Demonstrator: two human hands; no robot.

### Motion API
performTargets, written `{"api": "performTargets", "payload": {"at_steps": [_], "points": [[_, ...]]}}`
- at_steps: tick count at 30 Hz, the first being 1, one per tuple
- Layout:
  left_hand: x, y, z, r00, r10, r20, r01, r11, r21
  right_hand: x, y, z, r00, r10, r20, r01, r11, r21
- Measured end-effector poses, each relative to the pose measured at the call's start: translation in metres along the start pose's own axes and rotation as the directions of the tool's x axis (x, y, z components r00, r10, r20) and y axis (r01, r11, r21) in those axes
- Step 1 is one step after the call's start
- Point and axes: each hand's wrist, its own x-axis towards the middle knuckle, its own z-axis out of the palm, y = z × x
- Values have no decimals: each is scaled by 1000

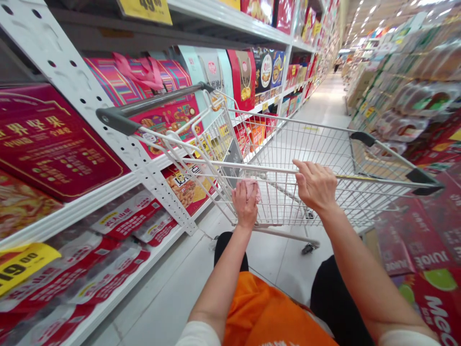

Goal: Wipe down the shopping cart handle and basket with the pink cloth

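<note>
A wire shopping cart [266, 167] stands sideways in front of me, its dark handle [165, 100] to the left. My left hand [245, 207] presses a pink cloth [254, 188] against the wires of the cart's near side, low down by the handle end. Its fingers are bent over the cloth. Farther right, my right hand [317, 186] is closed over the top rail of the same side, with the thumb side towards the left. Some of its fingertips are hidden. No goods show inside the basket.
Shelves [104, 192] with boxed and bagged goods run along the left. Stacked red juice cartons [425, 240] stand close on the right, with wrapped packs [414, 101] behind them. The tiled aisle [326, 103] stretches ahead, where a distant person [337, 64] is visible.
</note>
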Motion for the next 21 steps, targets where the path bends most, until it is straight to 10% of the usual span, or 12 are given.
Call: {"api": "performTargets", "payload": {"at_steps": [5, 15, 21], "points": [[-36, -6, -5, 996, 51, 66, -53, 998, 27, 1, -4, -1, 1000, 10, 8, -10, 1000, 13], [14, 26, 10, 994, -14, -107, 2, 994, -112, 1, -12, -9, 998, 13, 61, -13, 1000, 8], [-19, 27, 16, 996, 44, -83, -53, 993, -102, 1, -15, -9, 998, 14, 59, -14, 1000, 2]]}}
